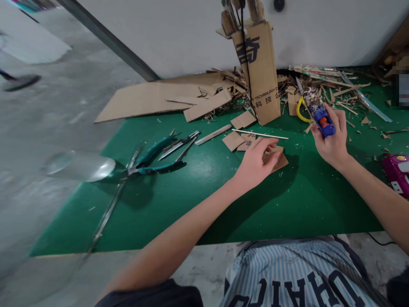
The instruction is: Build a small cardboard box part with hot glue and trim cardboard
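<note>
My left hand (257, 160) is low over the green table, its thumb and fingers curled around the edge of a small cardboard piece (281, 163). The hand hides part of that piece. Raised to the right, my right hand (332, 138) grips a blue utility knife (326, 123) with a red part on its side. Pale scraps cling to the knife's front, and a metal blade points up and away. Just beyond my left hand lie a thin pale stick (260, 134) and a small cardboard square (233, 140). A yellow ring handle (299, 111) shows behind the knife.
Left on the table are teal-handled pliers (153, 170), metal tweezers (179, 146) and a clear cylindrical container (79, 166). An upright cardboard holder (260, 76) stands behind, among cardboard scraps (234, 81). A large cardboard sheet (137, 100) lies back left; a magenta device (396, 172) sits at right.
</note>
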The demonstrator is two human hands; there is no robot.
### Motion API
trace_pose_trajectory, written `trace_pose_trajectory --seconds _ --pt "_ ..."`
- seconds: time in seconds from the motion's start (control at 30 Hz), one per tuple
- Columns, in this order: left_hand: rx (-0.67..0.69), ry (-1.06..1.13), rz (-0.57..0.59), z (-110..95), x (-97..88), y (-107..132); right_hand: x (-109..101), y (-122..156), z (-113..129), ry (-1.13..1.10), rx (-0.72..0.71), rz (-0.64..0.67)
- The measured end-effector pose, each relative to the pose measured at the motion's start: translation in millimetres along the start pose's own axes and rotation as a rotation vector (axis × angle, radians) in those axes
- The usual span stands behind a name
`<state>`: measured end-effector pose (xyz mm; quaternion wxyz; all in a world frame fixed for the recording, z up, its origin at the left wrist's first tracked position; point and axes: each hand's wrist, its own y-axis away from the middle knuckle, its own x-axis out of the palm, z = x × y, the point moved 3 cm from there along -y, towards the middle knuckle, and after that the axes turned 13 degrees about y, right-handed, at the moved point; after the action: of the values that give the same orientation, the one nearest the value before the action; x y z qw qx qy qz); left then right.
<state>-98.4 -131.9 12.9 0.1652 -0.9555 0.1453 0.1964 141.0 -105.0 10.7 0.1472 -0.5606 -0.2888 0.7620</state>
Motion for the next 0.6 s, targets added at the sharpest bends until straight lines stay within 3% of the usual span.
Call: trace_pose_trajectory --seconds 0.13,0.23,0.4,0.5,0.6 --pt "-0.227 0.460 0.007 -26.1 12.5 -21.0 0.7 1.5 3.0 -0.019 0.009 -0.023" --pt "-0.282 0.706 0.012 -46.4 23.9 -42.5 2.7 2.8 2.8 -0.008 -0.011 -0.017" --pt "-0.340 0.811 0.008 -59.1 39.4 -60.3 10.4 4.4 -6.3 -0.057 -0.040 -0.064" --pt "-0.354 0.777 0.021 -52.4 39.1 -66.4 11.9 -0.3 -16.4 -0.083 0.019 -0.134" --pt "-0.335 0.597 0.058 -38.9 31.8 -81.6 6.7 -8.6 -34.3 -0.078 0.153 -0.275"
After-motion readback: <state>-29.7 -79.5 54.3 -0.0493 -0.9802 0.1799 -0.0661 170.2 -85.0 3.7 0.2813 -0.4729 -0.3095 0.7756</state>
